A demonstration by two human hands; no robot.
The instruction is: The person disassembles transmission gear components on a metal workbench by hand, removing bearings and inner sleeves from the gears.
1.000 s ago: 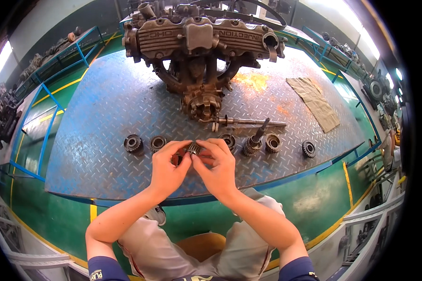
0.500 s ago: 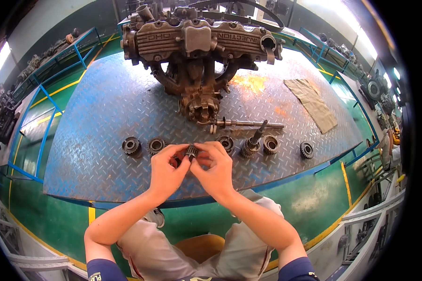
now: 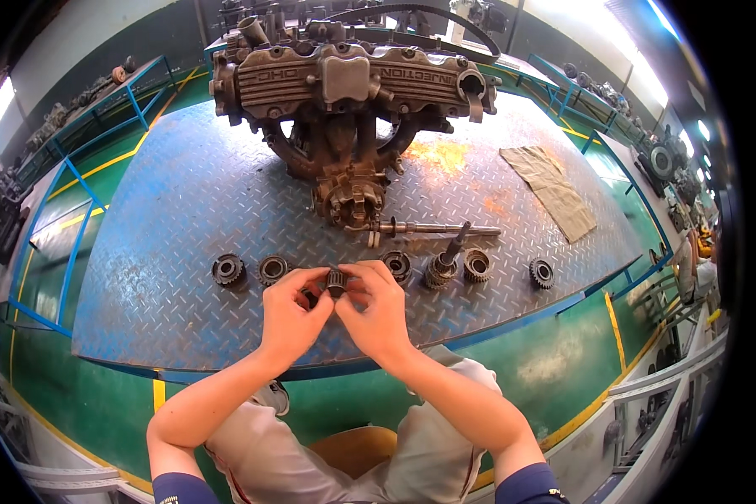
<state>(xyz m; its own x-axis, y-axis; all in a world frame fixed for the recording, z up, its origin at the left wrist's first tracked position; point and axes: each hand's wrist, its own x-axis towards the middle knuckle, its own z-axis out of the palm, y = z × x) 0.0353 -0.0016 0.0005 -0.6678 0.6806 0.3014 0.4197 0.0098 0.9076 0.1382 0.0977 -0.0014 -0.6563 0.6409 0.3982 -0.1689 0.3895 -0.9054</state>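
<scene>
Both hands meet near the table's front edge around a small dark ribbed cylinder that looks like a needle bearing (image 3: 337, 284). My left hand (image 3: 294, 311) pinches it from the left, thumb below and fingers above. From the right, my right hand (image 3: 373, 307) grips it the same way. A dark part shows in the gap under my left fingers; its kind is hidden. Beyond the left hand lie a gear (image 3: 228, 270) and a second gear (image 3: 273, 270). Just past my right fingers sits another gear (image 3: 396, 265).
A gear with an upright shaft (image 3: 441, 271), a toothed ring (image 3: 476, 265) and a gear (image 3: 542, 273) stand rightward on the steel-plate table (image 3: 176, 202). Behind are a long rod (image 3: 445, 228), a large engine (image 3: 349, 92) and a tan cloth (image 3: 550, 191).
The view has shifted slightly, so the table's things appear a little further left. The bearing has tipped a little between my fingers, with both hands still holding it.
</scene>
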